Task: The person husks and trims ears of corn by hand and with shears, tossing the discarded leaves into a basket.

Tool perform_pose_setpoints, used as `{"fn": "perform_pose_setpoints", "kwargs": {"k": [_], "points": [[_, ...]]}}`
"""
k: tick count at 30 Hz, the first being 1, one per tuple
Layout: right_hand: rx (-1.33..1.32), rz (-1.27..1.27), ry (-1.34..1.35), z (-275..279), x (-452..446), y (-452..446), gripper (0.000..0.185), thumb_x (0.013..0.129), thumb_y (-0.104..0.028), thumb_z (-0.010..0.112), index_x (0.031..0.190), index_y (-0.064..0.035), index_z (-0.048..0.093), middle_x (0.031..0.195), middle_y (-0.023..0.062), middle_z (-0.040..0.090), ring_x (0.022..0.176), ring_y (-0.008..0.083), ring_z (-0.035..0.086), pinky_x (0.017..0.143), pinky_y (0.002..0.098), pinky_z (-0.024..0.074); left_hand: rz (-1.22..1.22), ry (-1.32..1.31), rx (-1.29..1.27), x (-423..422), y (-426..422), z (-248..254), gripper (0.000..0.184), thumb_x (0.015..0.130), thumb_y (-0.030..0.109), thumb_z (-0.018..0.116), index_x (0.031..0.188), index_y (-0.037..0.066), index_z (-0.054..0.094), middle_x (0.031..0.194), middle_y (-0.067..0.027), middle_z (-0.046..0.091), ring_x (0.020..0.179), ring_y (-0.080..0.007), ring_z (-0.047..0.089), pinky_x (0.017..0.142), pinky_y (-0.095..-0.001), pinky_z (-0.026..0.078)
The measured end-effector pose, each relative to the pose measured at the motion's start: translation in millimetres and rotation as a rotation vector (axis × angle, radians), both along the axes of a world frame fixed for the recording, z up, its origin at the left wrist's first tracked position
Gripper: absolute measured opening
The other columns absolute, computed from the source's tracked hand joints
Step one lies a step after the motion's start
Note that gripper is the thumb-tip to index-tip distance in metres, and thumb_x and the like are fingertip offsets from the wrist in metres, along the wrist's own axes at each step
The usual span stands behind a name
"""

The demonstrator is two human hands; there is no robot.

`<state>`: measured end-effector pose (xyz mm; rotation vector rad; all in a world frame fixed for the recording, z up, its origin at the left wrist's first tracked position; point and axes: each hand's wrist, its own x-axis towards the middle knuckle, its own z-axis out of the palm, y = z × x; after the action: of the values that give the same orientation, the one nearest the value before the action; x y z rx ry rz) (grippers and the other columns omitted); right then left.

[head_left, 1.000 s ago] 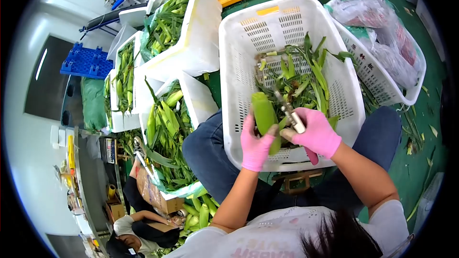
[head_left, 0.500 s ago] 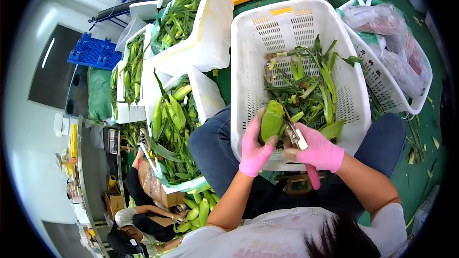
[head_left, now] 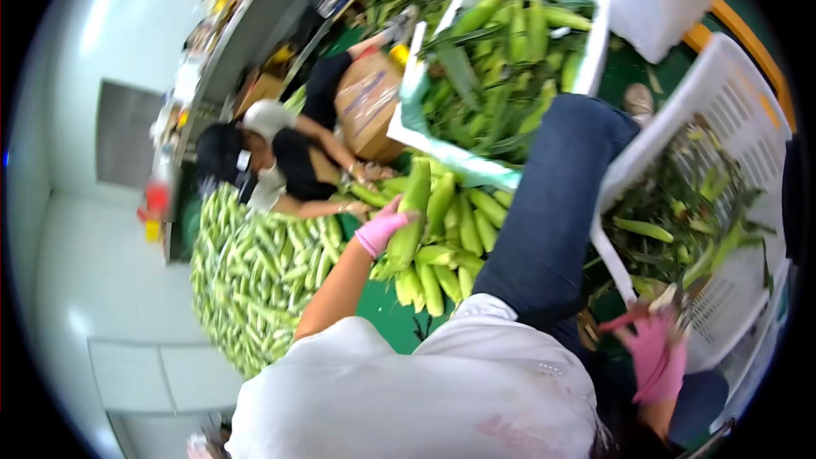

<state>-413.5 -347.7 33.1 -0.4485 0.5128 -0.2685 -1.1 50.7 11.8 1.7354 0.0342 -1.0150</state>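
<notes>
My left hand (head_left: 384, 228), in a pink glove, is closed around a green ear of corn in its husk (head_left: 411, 214). That ear is over a heap of husked-green corn ears (head_left: 463, 225) on the floor beside my leg. Away to the right, my right hand (head_left: 659, 361), also pink-gloved, grips pruning shears (head_left: 627, 320) with a reddish handle; motion blurs their blades. The shears are at the near rim of a white slatted basket (head_left: 614, 259) holding leaves and trimmings (head_left: 697, 212).
A white foam box (head_left: 497, 168) full of leafy corn stands beyond my knee. To the left a co-worker (head_left: 280, 157) sits by a cardboard carton (head_left: 367, 106), hands close to the heap. A large pile of corn (head_left: 255, 280) lies behind them.
The view has swung left. My left hand has carried the ear from over the basket to the floor heap, while my right hand stays near the basket with the shears.
</notes>
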Motion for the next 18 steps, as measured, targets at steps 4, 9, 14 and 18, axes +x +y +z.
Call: {"fn": "perform_pose_setpoints", "kwargs": {"k": [4,9,14,18], "points": [[0.092,0.131,0.152,-2.0,-26.3,50.4,0.082,0.089,-0.036,0.068,0.156,-0.0069,0.033,0.141,0.0172,0.053,0.130,0.0354,0.052,0.106,0.0600,0.0470,-0.313,-0.353,0.943,-37.2,130.2,-96.1,0.092,0.073,0.041,0.083,0.148,0.001,0.046,0.132,-0.0235,0.065,0.121,-0.0362,0.064,0.104,-0.0391,0.050],[0.196,0.091,0.179,8.5,-46.4,61.7,0.083,0.089,-0.037,0.069,0.158,-0.0095,0.031,0.141,0.0173,0.053,0.133,0.0363,0.050,0.109,0.0581,0.0455,-0.026,-0.708,1.114,-11.9,131.9,-133.8,0.075,0.076,0.027,0.078,0.143,0.006,0.051,0.128,-0.0217,0.065,0.118,-0.0391,0.063,0.100,-0.0447,0.051],[0.131,0.027,0.180,40.9,-12.9,56.7,0.087,0.087,-0.041,0.070,0.157,-0.0093,0.031,0.142,0.0193,0.052,0.132,0.0384,0.052,0.110,0.0537,0.0463,0.031,-1.570,0.158,69.8,-102.3,-8.2,0.037,0.085,-0.005,0.062,0.119,0.007,0.067,0.115,-0.0159,0.066,0.103,-0.0348,0.066,0.088,-0.0396,0.054],[-0.033,-0.045,0.075,27.4,21.6,19.0,0.083,0.085,-0.036,0.064,0.154,-0.0010,0.034,0.137,0.0246,0.055,0.128,0.0392,0.054,0.104,0.0518,0.0482,0.083,-1.236,-0.237,141.3,-280.1,-4.4,0.023,0.094,0.000,0.055,0.110,0.000,0.072,0.106,-0.0161,0.071,0.093,-0.0232,0.069,0.086,-0.0334,0.054]]}}
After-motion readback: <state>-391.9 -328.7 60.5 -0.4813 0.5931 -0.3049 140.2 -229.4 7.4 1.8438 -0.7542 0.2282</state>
